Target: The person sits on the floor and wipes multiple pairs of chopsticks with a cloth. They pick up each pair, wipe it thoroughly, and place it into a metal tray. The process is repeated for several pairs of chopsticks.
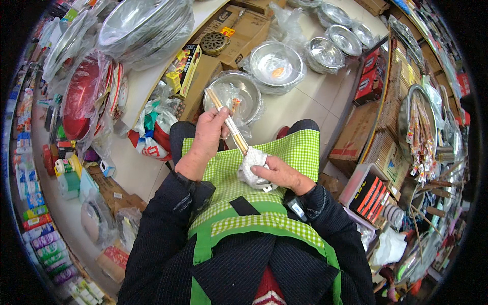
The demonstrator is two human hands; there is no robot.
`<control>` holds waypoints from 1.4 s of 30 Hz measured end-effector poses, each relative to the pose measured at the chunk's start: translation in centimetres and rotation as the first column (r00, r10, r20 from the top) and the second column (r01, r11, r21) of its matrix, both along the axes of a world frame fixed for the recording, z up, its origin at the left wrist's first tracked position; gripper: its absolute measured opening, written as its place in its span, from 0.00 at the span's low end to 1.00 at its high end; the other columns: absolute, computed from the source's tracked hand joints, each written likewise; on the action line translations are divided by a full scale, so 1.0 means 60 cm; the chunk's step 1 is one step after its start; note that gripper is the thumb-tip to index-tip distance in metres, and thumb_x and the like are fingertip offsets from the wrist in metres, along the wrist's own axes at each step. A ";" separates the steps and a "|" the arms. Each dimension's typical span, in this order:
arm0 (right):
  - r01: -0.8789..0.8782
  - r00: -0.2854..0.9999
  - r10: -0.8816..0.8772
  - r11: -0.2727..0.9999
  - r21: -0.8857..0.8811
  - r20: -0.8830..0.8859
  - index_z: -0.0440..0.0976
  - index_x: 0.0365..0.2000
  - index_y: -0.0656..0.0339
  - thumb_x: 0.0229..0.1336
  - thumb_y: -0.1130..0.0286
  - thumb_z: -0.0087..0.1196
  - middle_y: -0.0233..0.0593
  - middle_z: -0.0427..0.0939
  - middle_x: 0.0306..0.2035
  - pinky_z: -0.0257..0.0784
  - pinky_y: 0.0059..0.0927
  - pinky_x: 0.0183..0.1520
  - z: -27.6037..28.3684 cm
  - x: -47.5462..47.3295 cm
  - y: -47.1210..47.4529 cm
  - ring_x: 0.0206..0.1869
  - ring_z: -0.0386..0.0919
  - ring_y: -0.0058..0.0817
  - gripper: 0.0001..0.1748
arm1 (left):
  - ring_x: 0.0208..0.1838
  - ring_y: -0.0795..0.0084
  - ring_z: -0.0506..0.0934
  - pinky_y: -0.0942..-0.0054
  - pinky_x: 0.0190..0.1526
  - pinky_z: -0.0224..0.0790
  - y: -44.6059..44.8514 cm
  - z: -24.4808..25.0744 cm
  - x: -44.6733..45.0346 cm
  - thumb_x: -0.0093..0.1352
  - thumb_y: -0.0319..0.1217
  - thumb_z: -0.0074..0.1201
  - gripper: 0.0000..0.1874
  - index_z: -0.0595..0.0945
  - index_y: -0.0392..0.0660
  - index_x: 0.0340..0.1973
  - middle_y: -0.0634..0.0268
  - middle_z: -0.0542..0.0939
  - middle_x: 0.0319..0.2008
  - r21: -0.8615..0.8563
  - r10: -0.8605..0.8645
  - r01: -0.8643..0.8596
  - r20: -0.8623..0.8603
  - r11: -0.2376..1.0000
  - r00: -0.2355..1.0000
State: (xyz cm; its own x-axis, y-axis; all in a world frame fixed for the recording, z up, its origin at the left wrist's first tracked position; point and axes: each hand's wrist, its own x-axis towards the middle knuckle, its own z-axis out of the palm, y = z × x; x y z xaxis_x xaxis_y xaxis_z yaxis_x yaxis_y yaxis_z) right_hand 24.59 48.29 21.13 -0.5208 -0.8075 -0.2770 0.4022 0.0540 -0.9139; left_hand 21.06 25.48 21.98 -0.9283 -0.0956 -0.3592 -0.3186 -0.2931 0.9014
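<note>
My left hand [215, 127] is closed around a bundle of light wooden chopsticks [237, 134] with a white wrapper, held at a slant over my lap. My right hand [281, 172] grips a crumpled white cloth [254, 167] that wraps the lower end of the bundle. Beneath both hands lies a green-and-white checked apron [225, 173]. Beyond my left hand, a metal basin [251, 100] in clear plastic holds a small orange-and-red packet [236, 103]. Another plastic-wrapped metal basin [276, 65] stands farther off on the floor.
Cardboard boxes [244, 34] stand ahead, with a round pierced metal tin [214, 42] on them. Large wrapped basins [133, 26] are stacked at upper left. On the right, a shelf holds a clear plastic bin [358, 187] and a metal basin [407, 114] of packaged goods.
</note>
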 end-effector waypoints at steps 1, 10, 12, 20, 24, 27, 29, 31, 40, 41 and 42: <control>-0.016 1.000 0.017 0.999 0.030 -0.004 0.70 0.50 0.67 0.64 0.63 0.49 0.32 0.75 0.44 0.67 0.25 0.51 0.000 0.001 -0.001 0.45 0.71 0.20 0.20 | 0.15 0.85 0.63 0.85 0.18 0.53 -0.009 0.001 -0.003 0.73 0.38 0.47 0.13 0.77 0.40 0.33 0.71 0.73 0.18 0.005 0.025 -0.025 -0.002 1.000 1.000; 0.041 0.994 -0.040 0.999 -0.008 0.103 0.70 0.50 0.65 0.66 0.65 0.47 0.28 0.75 0.43 0.68 0.23 0.51 -0.009 0.008 0.013 0.45 0.71 0.17 0.18 | 0.15 0.84 0.63 0.83 0.19 0.52 -0.044 0.000 -0.014 0.73 0.36 0.47 0.12 0.75 0.40 0.33 0.71 0.70 0.18 0.095 0.162 -0.158 -0.032 0.983 0.986; 0.063 0.989 -0.061 0.998 -0.010 0.133 0.71 0.50 0.65 0.66 0.65 0.47 0.27 0.76 0.42 0.68 0.22 0.50 -0.011 0.007 0.016 0.44 0.71 0.16 0.17 | 0.15 0.83 0.63 0.82 0.19 0.53 -0.040 -0.006 -0.017 0.73 0.36 0.47 0.12 0.75 0.39 0.33 0.71 0.69 0.17 0.111 0.184 -0.181 -0.022 0.977 0.983; 0.174 0.959 -0.165 0.984 -0.022 0.232 0.74 0.46 0.66 0.61 0.67 0.52 0.28 0.79 0.38 0.70 0.21 0.44 -0.011 0.005 0.060 0.38 0.75 0.16 0.16 | 0.16 0.84 0.62 0.82 0.17 0.53 -0.049 -0.014 -0.026 0.74 0.35 0.45 0.11 0.74 0.42 0.32 0.72 0.68 0.17 0.162 0.307 -0.296 -0.044 0.941 0.951; 0.247 0.925 -0.286 0.953 0.176 0.249 0.75 0.46 0.67 0.57 0.68 0.55 0.31 0.80 0.39 0.71 0.22 0.45 -0.010 0.002 0.097 0.39 0.77 0.19 0.17 | 0.16 0.84 0.62 0.83 0.18 0.54 -0.077 -0.004 -0.028 0.74 0.35 0.45 0.11 0.73 0.42 0.32 0.71 0.69 0.19 0.224 0.389 -0.371 -0.045 0.902 0.920; 0.346 0.900 -0.383 0.918 0.194 0.208 0.74 0.47 0.66 0.61 0.66 0.54 0.29 0.79 0.40 0.70 0.21 0.47 -0.004 -0.003 0.107 0.41 0.76 0.17 0.17 | 0.16 0.84 0.62 0.83 0.18 0.54 -0.072 -0.005 -0.025 0.74 0.35 0.45 0.11 0.73 0.42 0.32 0.71 0.69 0.19 0.200 0.340 -0.332 -0.007 0.922 0.941; 0.368 0.905 -0.384 0.922 0.119 0.183 0.74 0.47 0.66 0.61 0.63 0.54 0.30 0.79 0.41 0.71 0.21 0.47 0.001 -0.007 0.099 0.41 0.76 0.17 0.19 | 0.16 0.84 0.62 0.84 0.18 0.54 -0.048 -0.012 -0.021 0.74 0.35 0.45 0.11 0.73 0.43 0.31 0.72 0.69 0.18 0.191 0.291 -0.285 -0.003 0.939 0.957; 0.375 0.911 -0.381 0.925 0.070 0.157 0.74 0.47 0.65 0.61 0.61 0.54 0.31 0.79 0.41 0.71 0.21 0.47 0.005 -0.010 0.083 0.41 0.76 0.18 0.20 | 0.15 0.84 0.62 0.83 0.18 0.54 -0.019 -0.019 -0.018 0.73 0.35 0.46 0.11 0.74 0.43 0.31 0.72 0.69 0.18 0.204 0.215 -0.213 0.011 0.956 0.977; 0.369 0.913 -0.370 0.929 0.039 0.174 0.76 0.43 0.65 0.57 0.71 0.56 0.27 0.80 0.34 0.72 0.19 0.39 -0.014 0.001 0.079 0.34 0.75 0.13 0.13 | 0.19 0.83 0.64 0.82 0.21 0.55 0.057 -0.021 -0.010 0.74 0.40 0.45 0.15 0.75 0.40 0.40 0.70 0.71 0.24 0.215 0.025 -0.031 0.030 0.976 0.999; 0.414 0.898 -0.415 0.909 0.038 0.148 0.76 0.43 0.65 0.57 0.71 0.56 0.27 0.80 0.34 0.72 0.19 0.39 -0.013 0.000 0.094 0.34 0.75 0.13 0.13 | 0.20 0.82 0.65 0.81 0.22 0.57 0.061 -0.020 -0.011 0.75 0.41 0.44 0.16 0.75 0.39 0.43 0.69 0.71 0.25 0.294 0.014 -0.024 0.037 0.955 0.999; 0.496 0.851 -0.499 0.866 0.060 0.164 0.76 0.43 0.65 0.57 0.71 0.56 0.29 0.81 0.34 0.72 0.19 0.39 -0.008 -0.002 0.113 0.34 0.76 0.14 0.14 | 0.21 0.81 0.66 0.80 0.24 0.59 0.061 -0.019 -0.008 0.75 0.42 0.43 0.18 0.73 0.38 0.47 0.67 0.72 0.28 0.260 -0.033 0.020 0.043 0.965 0.999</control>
State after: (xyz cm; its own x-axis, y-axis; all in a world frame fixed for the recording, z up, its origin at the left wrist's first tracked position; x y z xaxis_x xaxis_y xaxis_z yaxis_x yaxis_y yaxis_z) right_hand 24.49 55.05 20.65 -0.7961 -0.4482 -0.4067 0.5264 -0.1811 -0.8307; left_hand 20.57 29.12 20.82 -0.9109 0.0310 -0.4114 -0.3692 -0.5062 0.7794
